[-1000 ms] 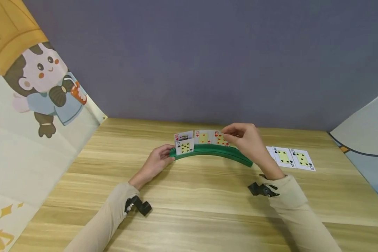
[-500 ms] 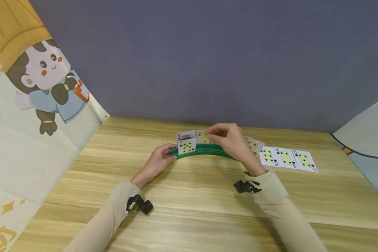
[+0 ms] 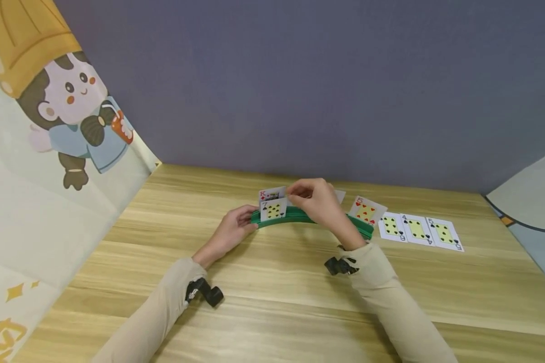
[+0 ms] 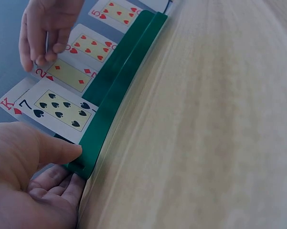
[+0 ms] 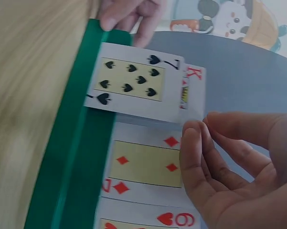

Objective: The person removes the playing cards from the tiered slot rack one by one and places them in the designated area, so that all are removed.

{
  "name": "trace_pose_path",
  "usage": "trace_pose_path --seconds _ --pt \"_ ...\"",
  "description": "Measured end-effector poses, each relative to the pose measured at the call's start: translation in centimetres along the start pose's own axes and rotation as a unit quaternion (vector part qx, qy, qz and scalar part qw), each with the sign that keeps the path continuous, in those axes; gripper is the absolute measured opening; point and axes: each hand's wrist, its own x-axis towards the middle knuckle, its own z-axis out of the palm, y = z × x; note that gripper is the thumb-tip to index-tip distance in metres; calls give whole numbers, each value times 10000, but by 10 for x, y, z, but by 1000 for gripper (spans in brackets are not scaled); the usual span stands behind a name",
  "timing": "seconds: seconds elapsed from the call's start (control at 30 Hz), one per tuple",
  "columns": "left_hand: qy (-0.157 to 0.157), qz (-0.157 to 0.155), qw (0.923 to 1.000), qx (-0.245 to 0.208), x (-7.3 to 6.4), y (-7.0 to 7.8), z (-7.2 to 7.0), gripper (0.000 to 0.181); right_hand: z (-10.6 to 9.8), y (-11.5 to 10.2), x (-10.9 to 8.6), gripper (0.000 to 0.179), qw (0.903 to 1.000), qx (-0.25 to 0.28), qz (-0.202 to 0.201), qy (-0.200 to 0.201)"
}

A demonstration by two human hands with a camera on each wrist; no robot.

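Note:
Along a green curved card holder (image 3: 295, 216), several playing cards stand upright. My left hand (image 3: 229, 229) grips its left end, thumb on top and fingers below. Close to that hand, the seven of spades (image 4: 64, 107) stands before the king of diamonds (image 3: 271, 193). My right hand (image 3: 318, 204) has thumb and fingertips together at the upper corner of the two of diamonds (image 5: 145, 162), with the thumb overlapping its edge. Beside it is the six of hearts (image 4: 91, 47), mostly hidden by the right hand in the head view. The five of hearts (image 3: 365, 209) leans at the right end.
Three spade cards lie face up on the wooden table (image 3: 272, 312) right of the holder, including a four (image 3: 416, 229) and a five (image 3: 446, 234). A grey wall panel (image 3: 318, 91) rises behind; a cartoon-printed sheet (image 3: 22, 201) hangs at left.
My right hand has moved left along the cards, from the six of hearts to the two of diamonds, uncovering the five of hearts. My left hand keeps its grip on the holder's end.

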Motion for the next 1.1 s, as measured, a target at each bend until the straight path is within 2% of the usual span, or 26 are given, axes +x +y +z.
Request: trace_pose_path --seconds 0.27,0.6,0.87,1.1 --pt "-52 -5 10000 20 -5 -1 -3 43 16 3 -4 15 9998 -104 52 -155" --pt "-205 77 9997 56 -13 -5 -8 43 32 4 -13 6 9994 -323 63 -53" --pt "-239 86 9997 32 -13 -5 -8 43 42 17 -10 7 9986 -497 39 -177" --pt "-248 80 9997 -22 -13 -7 -8 43 46 20 -9 5 9978 -635 47 -199"
